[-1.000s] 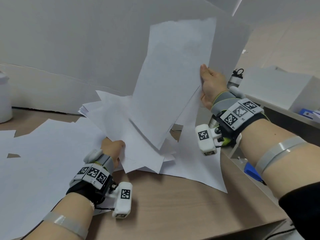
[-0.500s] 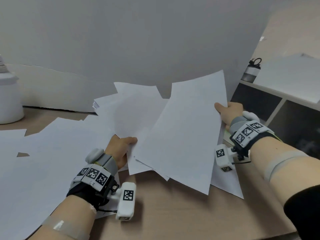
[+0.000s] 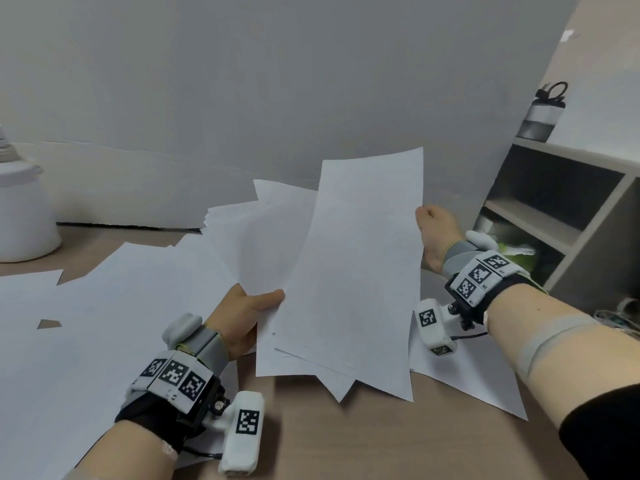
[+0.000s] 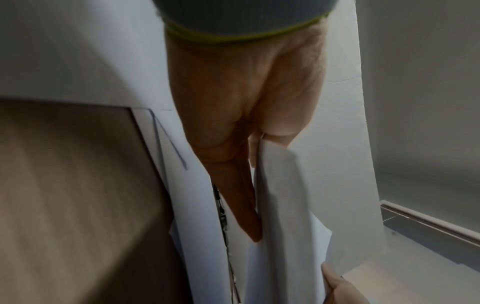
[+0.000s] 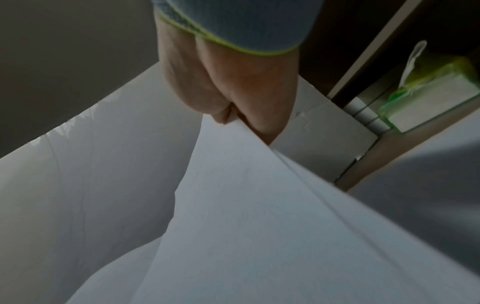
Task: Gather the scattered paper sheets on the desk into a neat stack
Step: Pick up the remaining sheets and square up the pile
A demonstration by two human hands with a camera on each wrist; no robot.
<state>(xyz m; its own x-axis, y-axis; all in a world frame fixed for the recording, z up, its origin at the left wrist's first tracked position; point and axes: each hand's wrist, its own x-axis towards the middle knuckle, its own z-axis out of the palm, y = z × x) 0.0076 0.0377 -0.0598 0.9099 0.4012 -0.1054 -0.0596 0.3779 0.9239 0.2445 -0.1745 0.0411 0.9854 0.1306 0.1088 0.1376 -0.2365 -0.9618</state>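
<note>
Both hands have swung the paper sheets (image 3: 346,278) more upright than half a second ago, so the bundle's now lifted off the worktop (image 3: 346,441). Our left hand (image 3: 239,320) has its grip clamped on the bundle's left edge, thumb on top. Right hand (image 3: 436,237) pinches the top sheet's right edge, wrist raised.

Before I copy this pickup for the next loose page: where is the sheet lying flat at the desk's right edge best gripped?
Probably its near right corner, from the desk's open right side. That sheet lies flat on the desk, under the right hand; its near corner seems to reach the edge, so a thumb-over, fingers-under pinch may fit there.
</note>
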